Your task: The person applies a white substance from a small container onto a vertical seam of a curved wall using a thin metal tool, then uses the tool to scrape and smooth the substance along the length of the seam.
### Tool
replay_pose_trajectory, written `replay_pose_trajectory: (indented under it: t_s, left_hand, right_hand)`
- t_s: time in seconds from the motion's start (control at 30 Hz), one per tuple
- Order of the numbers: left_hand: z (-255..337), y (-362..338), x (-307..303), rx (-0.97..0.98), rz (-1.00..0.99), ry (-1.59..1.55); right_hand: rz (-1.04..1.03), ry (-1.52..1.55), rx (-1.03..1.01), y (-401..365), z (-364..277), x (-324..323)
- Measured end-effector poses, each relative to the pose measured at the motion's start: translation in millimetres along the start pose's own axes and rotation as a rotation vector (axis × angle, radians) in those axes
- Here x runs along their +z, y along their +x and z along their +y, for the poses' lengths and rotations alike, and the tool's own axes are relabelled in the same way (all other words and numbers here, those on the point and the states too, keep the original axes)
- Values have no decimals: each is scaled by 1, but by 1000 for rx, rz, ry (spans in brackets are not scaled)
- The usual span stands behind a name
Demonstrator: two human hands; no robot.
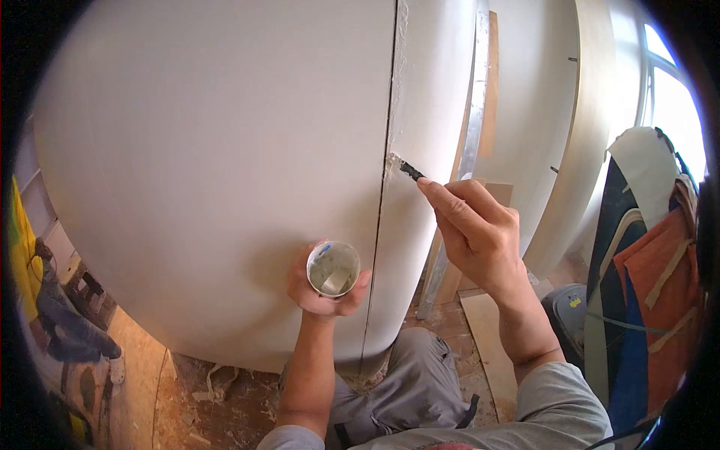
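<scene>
My left hand is wrapped round a small cup and holds it upright against the lower part of a large white panel. Inside the cup is a pale, whitish substance with a flat light piece in it. My right hand pinches a small dark brush. Its tip touches a smeared, wet-looking patch just right of a thin dark seam. The brush's far end is hidden in my fingers. Along the seam above, a rough whitish strip runs upward.
To the right, a metal straightedge and wooden boards stand upright. Bags and orange cloth hang at the far right, near a dark rounded container. Scraps litter the floor. Tools and clothing lie at left.
</scene>
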State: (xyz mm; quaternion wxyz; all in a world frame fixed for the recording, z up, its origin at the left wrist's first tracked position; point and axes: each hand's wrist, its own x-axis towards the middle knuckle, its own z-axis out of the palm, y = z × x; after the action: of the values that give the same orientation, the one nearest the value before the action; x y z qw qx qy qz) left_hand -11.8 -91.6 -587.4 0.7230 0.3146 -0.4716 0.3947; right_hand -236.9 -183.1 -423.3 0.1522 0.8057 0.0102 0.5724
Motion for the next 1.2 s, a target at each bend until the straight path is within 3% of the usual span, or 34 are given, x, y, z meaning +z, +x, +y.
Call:
replay_pose_trajectory:
  t_s: [1.2]
  left_hand:
    - [-1, 1, -2, -10, -25, 0]
  right_hand:
    - [-30, 1, 15, 9, 3, 2]
